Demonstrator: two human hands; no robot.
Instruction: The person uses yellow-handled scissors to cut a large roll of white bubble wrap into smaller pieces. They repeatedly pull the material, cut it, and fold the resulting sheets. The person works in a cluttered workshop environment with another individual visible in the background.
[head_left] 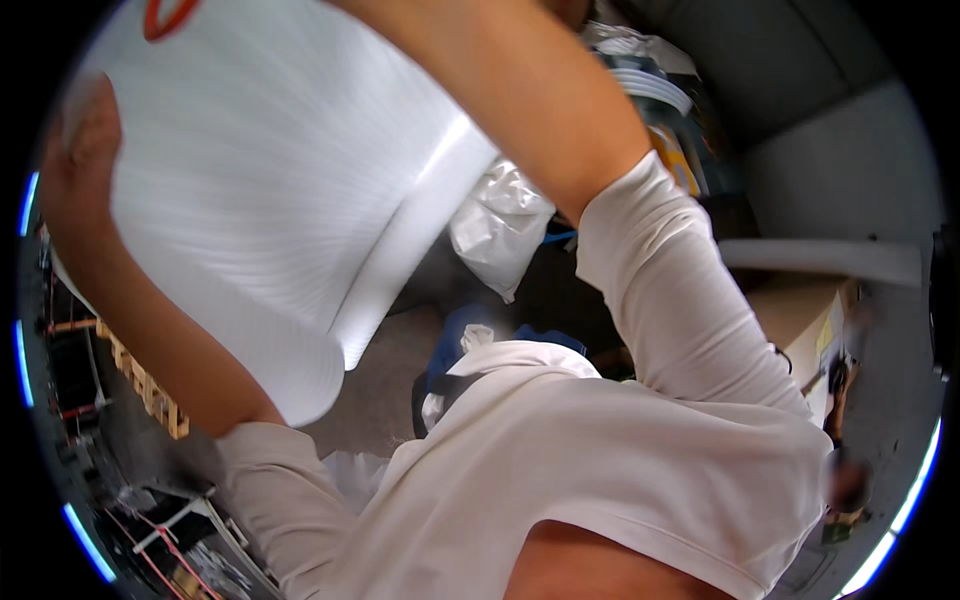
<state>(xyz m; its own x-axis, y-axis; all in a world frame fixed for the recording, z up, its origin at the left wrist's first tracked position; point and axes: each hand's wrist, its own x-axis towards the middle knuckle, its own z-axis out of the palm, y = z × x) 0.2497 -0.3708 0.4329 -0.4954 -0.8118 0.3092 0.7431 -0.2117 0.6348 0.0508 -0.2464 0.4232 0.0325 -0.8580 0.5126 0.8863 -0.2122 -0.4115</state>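
Note:
A big white sheet with fine ribbing [260, 170], which looks like packing foam, spreads across the upper left and curls into a rolled edge on its right side. My left hand [92, 145] is at the sheet's left edge, its fingers bent around it and partly hidden. Over the sheet's upper right passes my right forearm; the hand itself lies beyond the top of the picture. A red curved piece [170, 16], cut off by the frame, shows against the sheet at the top left.
A white plastic bag [502, 225] hangs right of the sheet. Behind my right arm are stacked white rings [652, 88]. A cardboard box [795, 310] stands at the right, with a person's arm [845, 395] beside it. A wooden pallet [145, 380] lies at the left.

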